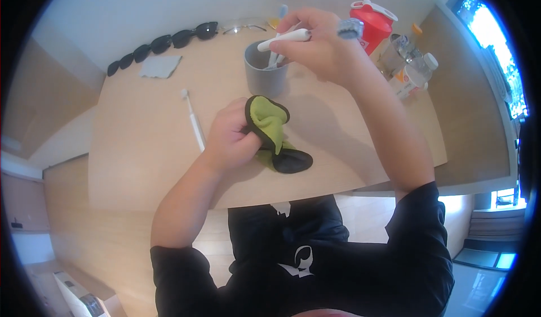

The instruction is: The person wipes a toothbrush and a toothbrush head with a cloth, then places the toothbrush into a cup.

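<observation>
Pale wooden table [141,148] under white wall [141,13], window [496,47] at right.

Lower ends of the toothbrushes [274,58] are hidden inside the grey cup [265,72]. The left hand [231,137] covers part of the green cloth [270,128].

Home room, light wooden desk [141,148] against white wall, wood floor, bright window [496,41], sunglasses [163,44], toothbrush cup [265,69]
</observation>
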Demonstrator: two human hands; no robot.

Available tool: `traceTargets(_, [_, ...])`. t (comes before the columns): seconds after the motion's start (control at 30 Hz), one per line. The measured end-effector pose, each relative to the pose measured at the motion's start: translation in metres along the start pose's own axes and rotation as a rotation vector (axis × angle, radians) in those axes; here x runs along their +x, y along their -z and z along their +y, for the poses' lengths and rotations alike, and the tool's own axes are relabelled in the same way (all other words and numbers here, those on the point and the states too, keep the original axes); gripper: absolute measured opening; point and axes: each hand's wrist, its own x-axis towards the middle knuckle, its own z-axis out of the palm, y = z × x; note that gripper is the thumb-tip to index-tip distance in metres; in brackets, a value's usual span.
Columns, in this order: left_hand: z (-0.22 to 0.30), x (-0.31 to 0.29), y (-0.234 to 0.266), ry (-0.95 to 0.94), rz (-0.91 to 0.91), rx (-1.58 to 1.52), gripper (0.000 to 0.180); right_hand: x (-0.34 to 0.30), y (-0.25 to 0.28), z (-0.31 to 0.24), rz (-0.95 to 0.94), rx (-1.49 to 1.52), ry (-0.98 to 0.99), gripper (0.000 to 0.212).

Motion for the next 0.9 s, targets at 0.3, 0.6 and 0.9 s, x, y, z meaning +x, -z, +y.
traceTargets(0.3, [-0.001, 0.000, 0.001, -0.107, -0.020, 0.045, 0.019, 0.013, -0.007, 0.004, -0.018, -0.085, -0.047, 0.029])
traceTargets(0.6, [0.003, -0.001, 0.001, -0.170, -0.056, 0.069, 0.019, 0.019, -0.018, 0.011, -0.116, -0.194, 0.042, 0.022])
traceTargets(0.9, [0.003, 0.000, 0.003, -0.238, -0.094, 0.157, 0.020, 0.013, -0.021, -0.003, 0.417, -0.402, 0.395, 0.036])
